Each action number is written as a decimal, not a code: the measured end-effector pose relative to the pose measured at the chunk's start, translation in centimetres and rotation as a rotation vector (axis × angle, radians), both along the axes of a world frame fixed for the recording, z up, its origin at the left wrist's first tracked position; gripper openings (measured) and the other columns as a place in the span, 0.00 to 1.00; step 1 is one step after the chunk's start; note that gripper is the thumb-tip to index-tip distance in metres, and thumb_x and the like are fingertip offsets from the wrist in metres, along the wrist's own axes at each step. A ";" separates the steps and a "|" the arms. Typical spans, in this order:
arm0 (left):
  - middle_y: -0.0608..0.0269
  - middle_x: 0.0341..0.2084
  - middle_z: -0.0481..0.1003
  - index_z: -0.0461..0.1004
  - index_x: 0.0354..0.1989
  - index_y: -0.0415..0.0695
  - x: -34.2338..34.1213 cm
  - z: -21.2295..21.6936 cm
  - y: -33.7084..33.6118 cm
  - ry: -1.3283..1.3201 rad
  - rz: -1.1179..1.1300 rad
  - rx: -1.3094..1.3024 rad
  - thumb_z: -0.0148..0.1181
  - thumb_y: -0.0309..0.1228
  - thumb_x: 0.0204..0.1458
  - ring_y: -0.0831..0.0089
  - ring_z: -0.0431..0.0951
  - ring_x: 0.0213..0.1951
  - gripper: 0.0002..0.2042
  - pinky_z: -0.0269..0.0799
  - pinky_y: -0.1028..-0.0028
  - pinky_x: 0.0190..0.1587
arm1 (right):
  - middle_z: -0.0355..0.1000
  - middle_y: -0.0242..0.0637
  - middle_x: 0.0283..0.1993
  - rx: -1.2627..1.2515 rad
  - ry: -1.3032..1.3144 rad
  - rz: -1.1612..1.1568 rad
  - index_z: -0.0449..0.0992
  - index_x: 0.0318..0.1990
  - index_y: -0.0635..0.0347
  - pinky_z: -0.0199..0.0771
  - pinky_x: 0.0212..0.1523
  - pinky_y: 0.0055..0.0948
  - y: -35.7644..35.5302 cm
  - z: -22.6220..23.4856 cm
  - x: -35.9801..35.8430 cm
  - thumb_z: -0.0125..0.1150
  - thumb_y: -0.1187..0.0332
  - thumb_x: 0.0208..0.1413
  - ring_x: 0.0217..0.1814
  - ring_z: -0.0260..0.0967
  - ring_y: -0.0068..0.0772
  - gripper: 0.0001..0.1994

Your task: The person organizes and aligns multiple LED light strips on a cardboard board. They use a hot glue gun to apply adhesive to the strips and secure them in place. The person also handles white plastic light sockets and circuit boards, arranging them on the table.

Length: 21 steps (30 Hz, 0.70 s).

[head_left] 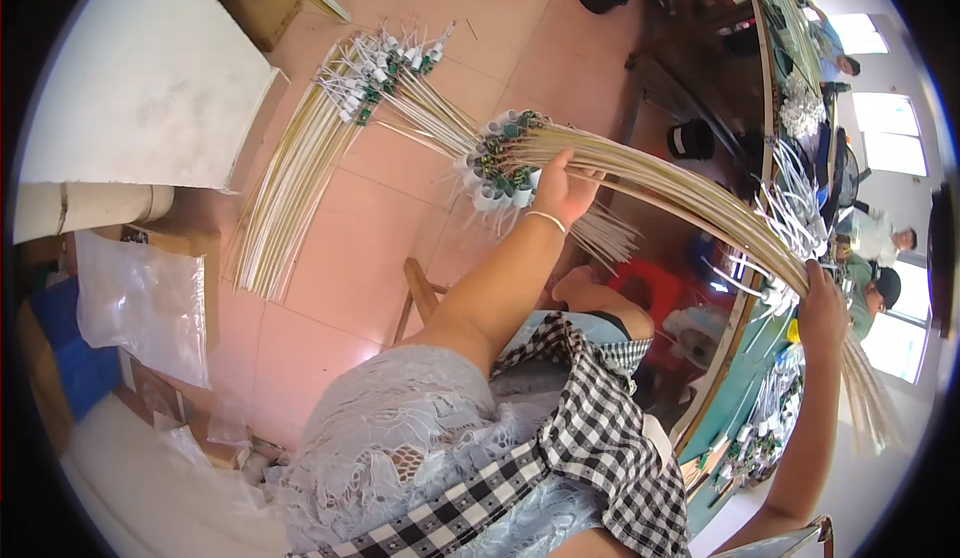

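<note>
1. A long bundle [660, 173] of thin pale yellow rods, capped at one end with white and green fittings, is held in the air above the floor, arching from centre frame down toward the right edge.
2. The left hand [562, 193] grips the bundle just behind its capped end, arm stretched up and forward from the lower middle, palm facing away. Its fingers are wrapped round the rods from below, thumb on the near side; a pale bangle [547, 220] sits on the wrist.
3. The right hand [822, 308] holds the bundle further along, near its tail. The forearm rises almost straight up from the lower right, and the fingers are closed round the rods, which fan out past the hand.
4. A second bundle [310, 148] of the same rods lies flat on the pink tiled floor [330, 288], up and left of the held one, caps pointing to the upper right.
5. A counter [745, 358] with a green top runs along the right side, carrying more white fittings.
6. Other people sit beyond it at the far right.
</note>
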<state>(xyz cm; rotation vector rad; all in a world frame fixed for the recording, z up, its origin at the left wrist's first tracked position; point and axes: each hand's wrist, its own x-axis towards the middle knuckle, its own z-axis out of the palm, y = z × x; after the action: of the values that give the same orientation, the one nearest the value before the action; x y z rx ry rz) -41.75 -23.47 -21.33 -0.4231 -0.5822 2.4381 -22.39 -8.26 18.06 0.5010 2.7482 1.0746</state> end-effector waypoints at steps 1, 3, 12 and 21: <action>0.54 0.55 0.68 0.64 0.56 0.38 -0.6 0.9 -0.6 0.036 -0.020 -0.052 0.44 0.37 0.66 0.59 0.69 0.57 0.17 0.63 0.55 0.63 | 0.74 0.45 0.42 -0.047 0.025 -0.026 0.71 0.47 0.55 0.71 0.42 0.49 0.8 -0.1 -0.2 0.47 0.77 0.56 0.44 0.73 0.54 0.13; 0.54 0.56 0.68 0.64 0.57 0.37 -1.3 4.6 -3.3 0.110 -0.062 -0.169 0.44 0.34 0.66 0.60 0.69 0.57 0.16 0.63 0.55 0.63 | 0.74 0.54 0.39 -0.217 0.063 -0.098 0.69 0.45 0.59 0.69 0.41 0.54 2.0 -0.4 -0.4 0.48 0.78 0.54 0.43 0.71 0.62 0.11; 0.55 0.60 0.67 0.65 0.61 0.51 -2.5 4.0 -10.4 0.289 0.261 -0.017 0.48 0.46 0.63 0.51 0.63 0.64 0.22 0.58 0.48 0.65 | 0.74 0.48 0.42 -0.144 0.114 0.058 0.70 0.52 0.57 0.72 0.44 0.49 0.1 -1.1 -4.4 0.54 0.78 0.51 0.45 0.73 0.57 0.19; 0.48 0.71 0.46 0.40 0.73 0.46 2.4 -0.8 -12.4 0.038 -0.220 -0.369 0.45 0.74 0.48 0.48 0.50 0.70 0.53 0.52 0.53 0.69 | 0.73 0.37 0.37 -0.007 0.245 0.500 0.73 0.47 0.52 0.72 0.40 0.43 -8.6 -3.1 -11.8 0.55 0.78 0.49 0.40 0.73 0.45 0.16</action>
<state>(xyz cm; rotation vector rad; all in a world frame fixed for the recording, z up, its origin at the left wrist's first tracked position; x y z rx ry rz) -39.35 -35.83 -22.09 -0.5562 -0.0597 2.3313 -34.24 -16.85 14.93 -0.0770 3.1911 1.1623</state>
